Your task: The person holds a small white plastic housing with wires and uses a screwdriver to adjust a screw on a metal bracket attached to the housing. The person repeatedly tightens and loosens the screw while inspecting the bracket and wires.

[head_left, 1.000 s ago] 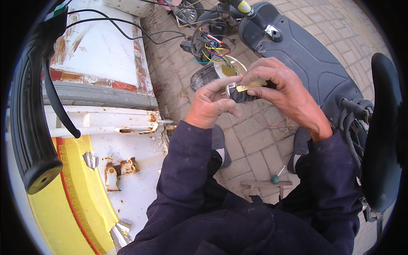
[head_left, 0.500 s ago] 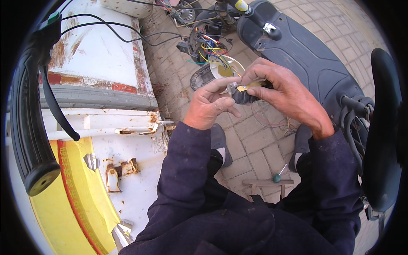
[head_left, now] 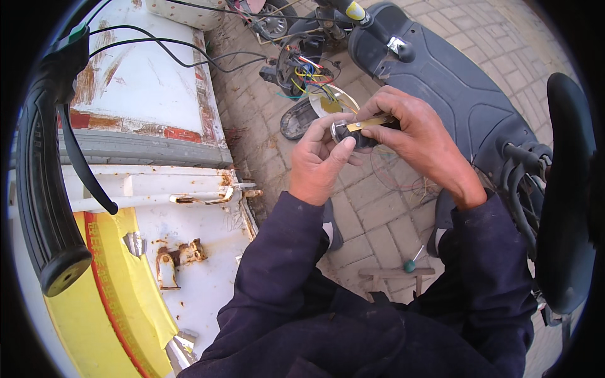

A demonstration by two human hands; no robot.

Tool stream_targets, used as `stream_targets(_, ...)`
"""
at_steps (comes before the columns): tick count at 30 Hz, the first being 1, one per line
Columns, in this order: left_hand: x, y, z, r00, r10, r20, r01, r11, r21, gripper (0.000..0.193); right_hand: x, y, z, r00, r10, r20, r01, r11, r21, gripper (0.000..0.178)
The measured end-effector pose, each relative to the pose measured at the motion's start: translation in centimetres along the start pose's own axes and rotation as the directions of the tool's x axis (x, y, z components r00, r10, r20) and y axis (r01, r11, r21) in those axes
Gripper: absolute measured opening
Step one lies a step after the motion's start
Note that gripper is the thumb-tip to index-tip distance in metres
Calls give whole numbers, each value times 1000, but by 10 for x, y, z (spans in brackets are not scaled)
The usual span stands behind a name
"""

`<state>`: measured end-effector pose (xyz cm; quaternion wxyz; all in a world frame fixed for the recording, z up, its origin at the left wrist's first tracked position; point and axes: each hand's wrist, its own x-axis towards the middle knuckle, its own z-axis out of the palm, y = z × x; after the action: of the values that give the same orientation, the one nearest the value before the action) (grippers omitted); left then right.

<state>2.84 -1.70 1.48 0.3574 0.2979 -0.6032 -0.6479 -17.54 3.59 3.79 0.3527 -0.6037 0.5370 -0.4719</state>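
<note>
My left hand (head_left: pixel 315 164) is closed, thumb and fingers around a small round dark part (head_left: pixel 340 131) with a shiny, clear-looking rim. Opposite it, my right hand (head_left: pixel 413 129) pinches a flat brass-coloured strip (head_left: pixel 365 124) with a small screw or rivet head near its tip. The strip's tip meets the round part or lies just over it; whether they are joined I cannot tell. The strip's other end is hidden in my right fingers. Just beyond both hands, a bundle of coloured wires (head_left: pixel 309 70) hangs from an opened black housing (head_left: pixel 293 66).
A dark scooter deck (head_left: pixel 441 82) lies at the far right, a black seat (head_left: pixel 567 189) nearer. At left are a black handlebar grip (head_left: pixel 50 183) with its lever and a rusty white metal body (head_left: pixel 151 69). A green-handled screwdriver (head_left: pixel 410 266) rests on a small wooden stool (head_left: pixel 394 273).
My left thumb and fingers have closed in around the round part, which has turned to show its rim. The right hand keeps its pinch on the strip, barely shifting.
</note>
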Motion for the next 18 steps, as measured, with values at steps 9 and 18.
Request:
stream_targets(9,0,0,4,975,89,-203,-91,996,2,34,-2,6,-1,983,46,-176,-44,999,15,36)
stream_targets(18,-1,5,4,950,153,-273,-151,988,30,37,-5,10,6,984,135,-119,-113,978,178,23)
